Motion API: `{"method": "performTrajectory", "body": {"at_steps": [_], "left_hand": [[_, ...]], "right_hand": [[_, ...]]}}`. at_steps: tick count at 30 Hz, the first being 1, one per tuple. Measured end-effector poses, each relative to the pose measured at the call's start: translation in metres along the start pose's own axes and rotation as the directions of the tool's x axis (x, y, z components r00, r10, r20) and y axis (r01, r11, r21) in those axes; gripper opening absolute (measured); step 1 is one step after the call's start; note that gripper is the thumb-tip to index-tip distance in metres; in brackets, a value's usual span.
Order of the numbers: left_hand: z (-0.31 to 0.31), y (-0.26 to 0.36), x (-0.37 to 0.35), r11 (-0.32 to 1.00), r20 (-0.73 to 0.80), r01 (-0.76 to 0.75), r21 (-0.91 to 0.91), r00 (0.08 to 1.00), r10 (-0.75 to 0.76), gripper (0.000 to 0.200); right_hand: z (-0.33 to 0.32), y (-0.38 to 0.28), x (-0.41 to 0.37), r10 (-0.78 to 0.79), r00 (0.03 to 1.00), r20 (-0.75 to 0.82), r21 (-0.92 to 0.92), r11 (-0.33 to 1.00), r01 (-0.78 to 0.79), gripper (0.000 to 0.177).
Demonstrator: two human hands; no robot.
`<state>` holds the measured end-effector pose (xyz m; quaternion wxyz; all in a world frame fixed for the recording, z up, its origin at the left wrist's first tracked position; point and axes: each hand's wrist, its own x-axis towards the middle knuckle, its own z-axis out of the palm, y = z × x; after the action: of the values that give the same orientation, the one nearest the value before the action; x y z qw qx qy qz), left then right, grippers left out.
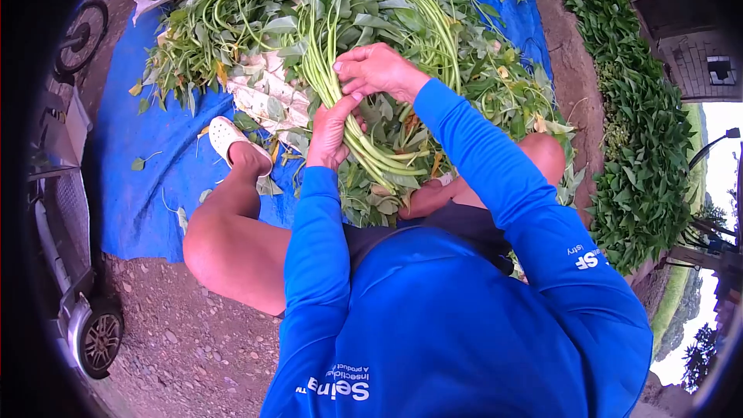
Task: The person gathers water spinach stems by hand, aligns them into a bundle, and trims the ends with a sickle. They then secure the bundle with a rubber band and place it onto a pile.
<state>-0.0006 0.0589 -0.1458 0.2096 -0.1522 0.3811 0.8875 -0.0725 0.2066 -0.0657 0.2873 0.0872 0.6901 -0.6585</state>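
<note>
A bunch of long-stemmed leafy greens (319, 62) runs up and down in front of me, its leaves away from me and its pale green cut ends near my lap. My left hand (331, 133) is closed around the lower stems, thumb across the front. Just above it, my right hand (379, 71) is curled against the right side of the bunch, fingertips at the stems. Whatever lies between those fingers is too small to make out. More loose greens (429, 31) spread behind and to the right of both hands.
A blue tarp (155, 178) lies under the greens, with a pale sack (271, 85) on it. My foot in a cream clog (226, 136) rests at left. Heaped leafy greens (635, 124) line the right side. A wheeled vehicle (97, 337) stands on gravel at far left.
</note>
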Motion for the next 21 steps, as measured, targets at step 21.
{"method": "performTrajectory", "body": {"at_steps": [21], "left_hand": [[0.0,0.026,-0.008,0.997,-0.125,-0.064,-0.047,0.99,0.058,0.021]], "right_hand": [[-0.024,0.077,-0.186,-0.682,0.678,0.274,-0.86,0.142,0.491,0.012]]}}
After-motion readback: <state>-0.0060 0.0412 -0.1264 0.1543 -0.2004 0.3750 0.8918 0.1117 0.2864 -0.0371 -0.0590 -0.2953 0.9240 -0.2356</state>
